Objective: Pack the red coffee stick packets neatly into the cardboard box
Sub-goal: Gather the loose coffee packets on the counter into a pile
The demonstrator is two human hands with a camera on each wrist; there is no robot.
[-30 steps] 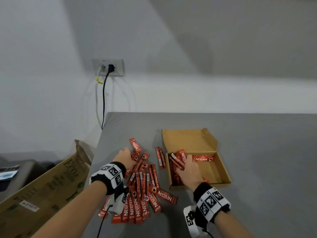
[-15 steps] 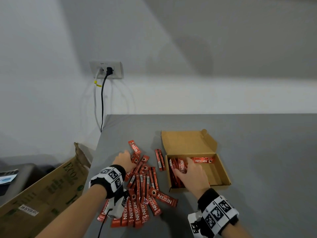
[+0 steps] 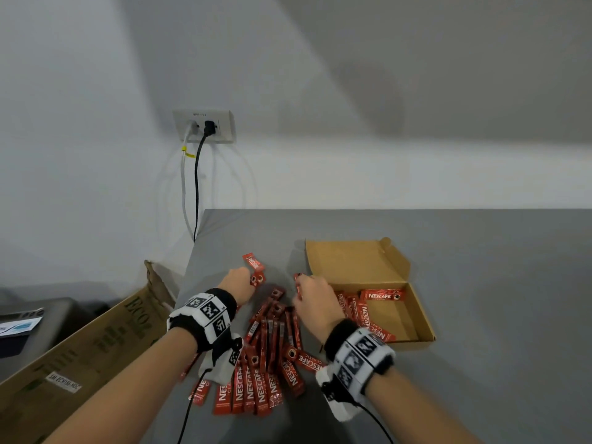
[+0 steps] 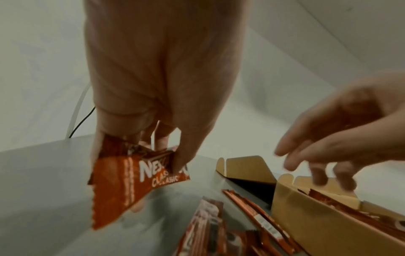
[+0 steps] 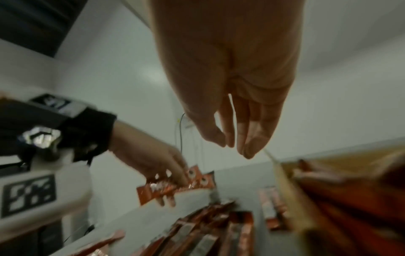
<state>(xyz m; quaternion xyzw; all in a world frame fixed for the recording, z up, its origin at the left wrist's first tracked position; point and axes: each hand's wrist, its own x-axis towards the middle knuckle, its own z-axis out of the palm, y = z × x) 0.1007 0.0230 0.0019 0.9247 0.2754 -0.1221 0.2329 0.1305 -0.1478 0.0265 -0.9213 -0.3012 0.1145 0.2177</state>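
Left hand is pinching a couple of red packets between thumb and fingers at the far end of the loose pile on the grey table; exact count is hard to call, the right wrist view suggests two. Right hand hangs empty, fingers loosely extended and close together, above the pair of packets lying just beside the left wall of the cardboard box. The box already has a few sticks along its left side plus one lying crosswise at the back. My read on doing this well: square the pinched sticks up so their ends line up before moving them, lay them parallel to the row already in the box, and turn that crosswise one into line, else the rows won't sit flat. Right hand is well placed to take the pair by the box wall. Hard to see: the right hand covers the box's near-left corner in the head view, both wrist views are blurred, the bottom of the pile sits under the wrists.
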